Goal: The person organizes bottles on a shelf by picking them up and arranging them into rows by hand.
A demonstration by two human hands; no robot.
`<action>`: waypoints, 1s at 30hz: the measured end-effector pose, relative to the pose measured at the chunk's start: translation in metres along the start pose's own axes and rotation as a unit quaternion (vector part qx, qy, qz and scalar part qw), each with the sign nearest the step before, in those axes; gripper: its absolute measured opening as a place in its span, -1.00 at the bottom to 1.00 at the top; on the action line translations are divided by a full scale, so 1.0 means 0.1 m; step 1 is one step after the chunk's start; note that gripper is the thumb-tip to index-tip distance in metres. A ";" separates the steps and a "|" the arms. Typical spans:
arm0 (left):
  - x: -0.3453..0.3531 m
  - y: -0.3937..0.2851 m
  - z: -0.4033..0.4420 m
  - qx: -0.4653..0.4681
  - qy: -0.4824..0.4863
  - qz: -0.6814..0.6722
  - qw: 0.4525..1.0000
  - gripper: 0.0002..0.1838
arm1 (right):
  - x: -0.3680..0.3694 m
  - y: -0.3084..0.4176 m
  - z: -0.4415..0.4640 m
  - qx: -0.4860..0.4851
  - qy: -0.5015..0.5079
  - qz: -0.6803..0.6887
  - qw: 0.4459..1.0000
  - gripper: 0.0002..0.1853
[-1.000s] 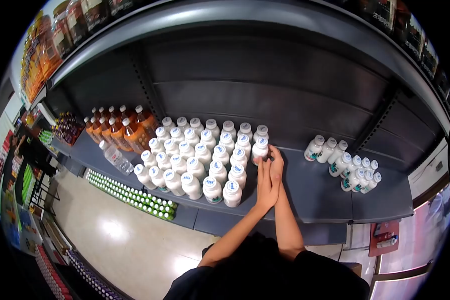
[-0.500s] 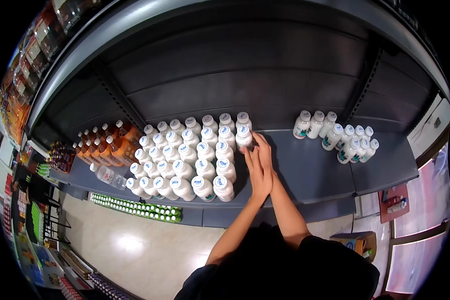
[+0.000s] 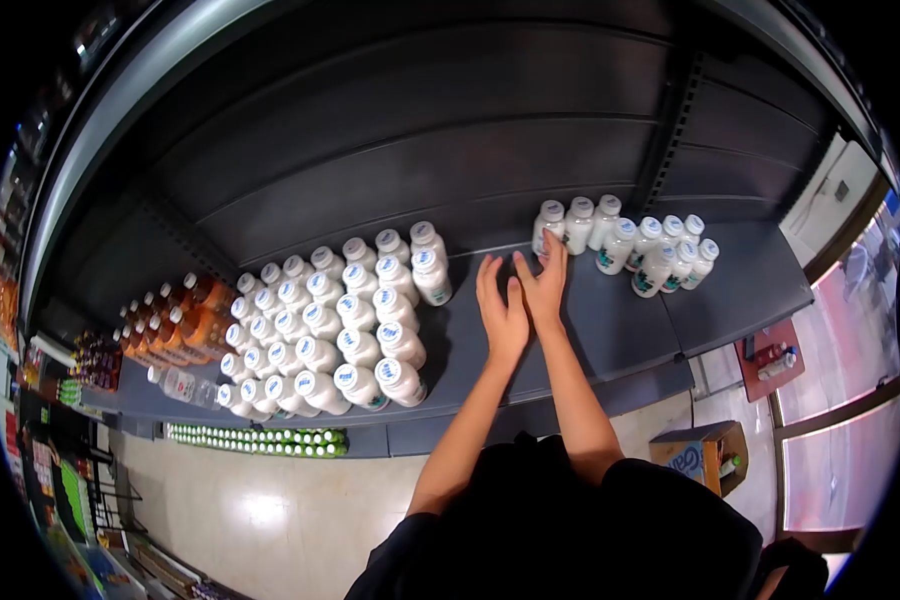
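White bottles with blue-marked caps stand in close rows on the dark grey shelf. Right of them, my left hand is over the shelf, fingers apart and holding nothing. Beside it my right hand reaches toward the smaller group, its fingers spread. Its fingertips overlap the lower part of the leftmost white bottle there; whether they touch it I cannot tell. More white bottles with green labels stand to the right of that one.
Orange-brown bottles stand at the shelf's left, with a clear bottle lying in front. Green bottles with white caps line a lower level. An open cardboard box is on the floor at the right.
My hands have come away from the large group of white bottles and moved apart from each other. My right hand is now near the smaller group. The view has shifted to the right.
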State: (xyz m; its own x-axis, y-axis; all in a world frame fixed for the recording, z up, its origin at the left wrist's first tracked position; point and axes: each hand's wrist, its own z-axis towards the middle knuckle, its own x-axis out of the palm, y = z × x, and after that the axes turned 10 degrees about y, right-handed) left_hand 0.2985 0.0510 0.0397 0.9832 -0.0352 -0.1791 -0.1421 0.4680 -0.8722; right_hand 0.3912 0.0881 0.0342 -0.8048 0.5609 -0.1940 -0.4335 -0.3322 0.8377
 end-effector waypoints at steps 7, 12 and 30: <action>0.51 0.37 0.62 -0.071 0.118 -0.048 0.989 -0.35 | -0.26 -0.46 0.21 0.064 -0.011 -0.005 0.998 -0.40; 0.60 0.30 0.62 -0.124 0.167 -0.138 0.968 -0.26 | -0.41 -0.43 0.28 0.061 0.025 -0.036 0.997 -0.34; 0.04 -0.12 -0.67 -0.047 -0.081 -0.073 0.993 -0.45 | -0.06 0.26 -0.21 0.142 0.205 0.226 0.942 -0.26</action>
State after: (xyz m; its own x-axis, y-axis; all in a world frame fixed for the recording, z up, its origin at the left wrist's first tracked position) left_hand 0.2967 -0.0139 0.0188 0.9985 0.0501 0.0216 0.0007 0.3838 -0.9234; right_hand 0.3763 0.0600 0.0459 -0.9951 0.0520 0.0839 0.0706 -0.2189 0.9732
